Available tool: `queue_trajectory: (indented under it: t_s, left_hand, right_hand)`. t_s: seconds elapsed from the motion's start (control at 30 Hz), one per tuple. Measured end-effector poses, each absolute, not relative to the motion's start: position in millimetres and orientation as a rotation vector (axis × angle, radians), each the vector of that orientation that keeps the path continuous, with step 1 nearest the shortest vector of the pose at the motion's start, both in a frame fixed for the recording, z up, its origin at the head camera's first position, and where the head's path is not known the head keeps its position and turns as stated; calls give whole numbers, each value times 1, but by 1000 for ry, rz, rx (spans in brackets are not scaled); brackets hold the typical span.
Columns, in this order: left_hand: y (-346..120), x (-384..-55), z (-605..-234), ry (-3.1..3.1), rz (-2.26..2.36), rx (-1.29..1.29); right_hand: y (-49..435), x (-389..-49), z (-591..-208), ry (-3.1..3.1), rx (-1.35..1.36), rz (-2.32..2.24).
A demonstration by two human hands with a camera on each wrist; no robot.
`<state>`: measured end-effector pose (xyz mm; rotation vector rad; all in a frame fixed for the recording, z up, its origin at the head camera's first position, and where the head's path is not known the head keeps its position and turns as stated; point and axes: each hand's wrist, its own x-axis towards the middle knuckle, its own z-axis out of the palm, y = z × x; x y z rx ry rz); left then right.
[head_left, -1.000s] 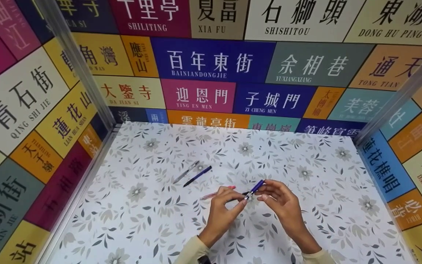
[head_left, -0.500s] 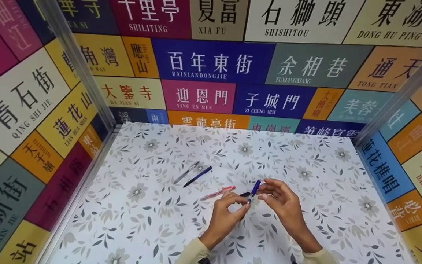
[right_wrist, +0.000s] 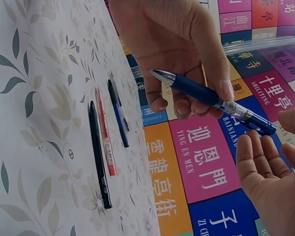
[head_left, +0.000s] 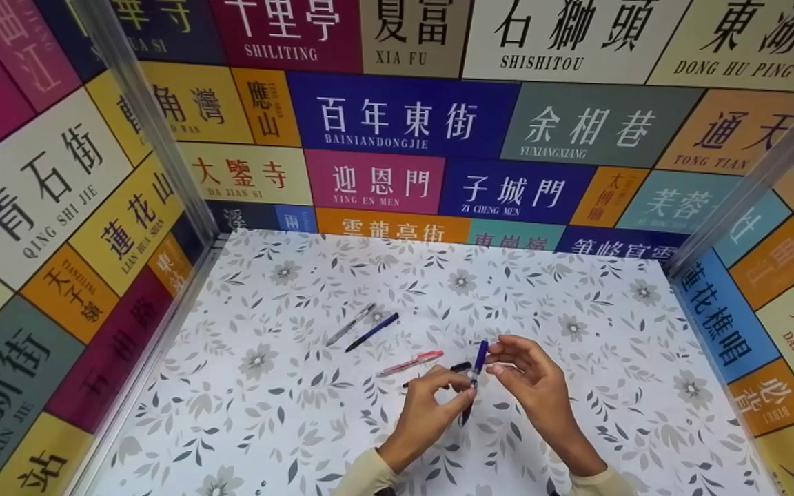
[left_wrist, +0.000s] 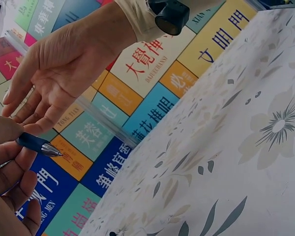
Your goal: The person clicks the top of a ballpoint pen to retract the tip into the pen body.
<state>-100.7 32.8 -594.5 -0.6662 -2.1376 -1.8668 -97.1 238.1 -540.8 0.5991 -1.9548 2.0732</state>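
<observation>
My left hand (head_left: pixel 435 410) pinches a blue ballpoint pen (head_left: pixel 481 357) between thumb and forefinger around its middle. In the right wrist view the pen (right_wrist: pixel 196 92) shows a silver tip, a dark blue grip and a shiny blue clip end. The clip end points at my right hand (head_left: pixel 531 375), whose fingers are loosely bent around no object. Right fingertips (right_wrist: pixel 246 142) lie close by the clip end; whether they touch it is unclear. The left wrist view shows only the pen's grip and tip (left_wrist: pixel 39 144), the rest being hidden by the left hand (left_wrist: pixel 14 182).
On the floral-patterned table (head_left: pixel 266 413) lie a black pen (right_wrist: pixel 99 155), partly behind my left hand in the head view, and a pink-red pen (head_left: pixel 411 362). Farther back are a dark blue pen (head_left: pixel 371 331) and a clear grey pen (head_left: pixel 351 324). Sign-covered walls (head_left: pixel 404 114) enclose the table.
The held pen has turned from a rightward slant to nearly upright in the head view. My left hand has shifted slightly down and right, uncovering more of the black pen. The right hand barely moved.
</observation>
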Motion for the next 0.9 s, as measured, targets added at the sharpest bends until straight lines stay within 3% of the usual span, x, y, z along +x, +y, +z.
queue_trajectory:
  t_s: [0.9]
  left_hand:
    - [32, -99, -590, -2143, -1899, -714]
  right_hand:
    - [234, -96, -539, -2091, 708, 1831]
